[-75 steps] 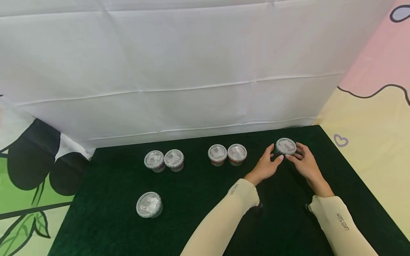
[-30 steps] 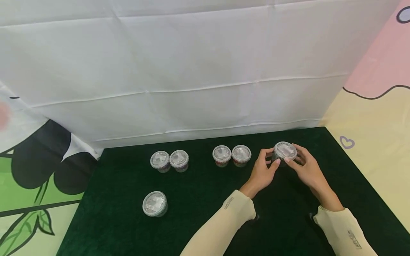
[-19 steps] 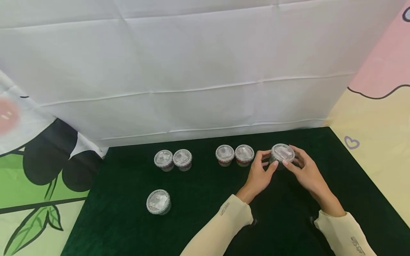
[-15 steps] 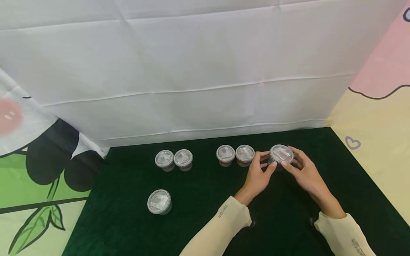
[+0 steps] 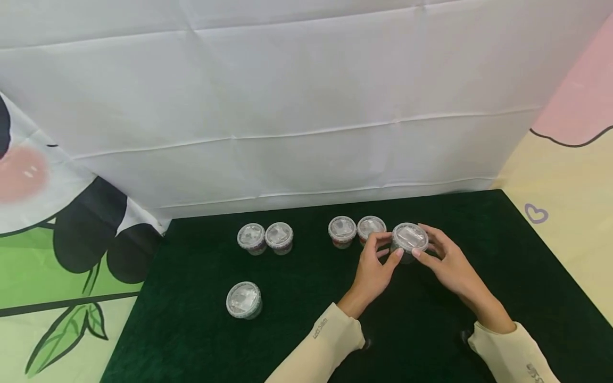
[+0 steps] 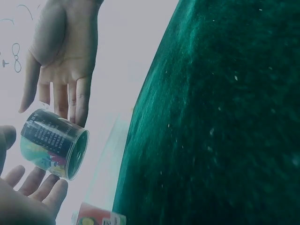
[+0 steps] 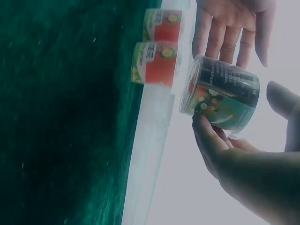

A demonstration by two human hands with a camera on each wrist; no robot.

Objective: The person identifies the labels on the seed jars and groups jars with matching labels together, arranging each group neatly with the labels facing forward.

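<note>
Both hands hold one clear plastic cup (image 5: 409, 237) with a lid, near the back right of the table. Its label is black and green with fruit pictures (image 7: 213, 104). My left hand (image 5: 375, 268) grips its left side, fingers behind and thumb in front. From the right side my right hand (image 5: 450, 263) grips it the same way. In the wrist views the cup is off the green cloth. Just left of the left fingers stand two lidded cups with red labels, one whole (image 5: 342, 231) and one (image 5: 372, 227) partly hidden by the hand.
Farther left two more lidded cups, one (image 5: 251, 238) and its neighbour (image 5: 279, 237), stand side by side. A wider-looking cup (image 5: 244, 299) stands alone nearer the front left. Dark green cloth (image 5: 297, 340) covers the table, and a white sheet (image 5: 306, 106) hangs behind.
Both hands have carried the cup leftward and slightly nearer, closer to the red-label pair. The head view has swung a little left. The other cups have stayed in place.
</note>
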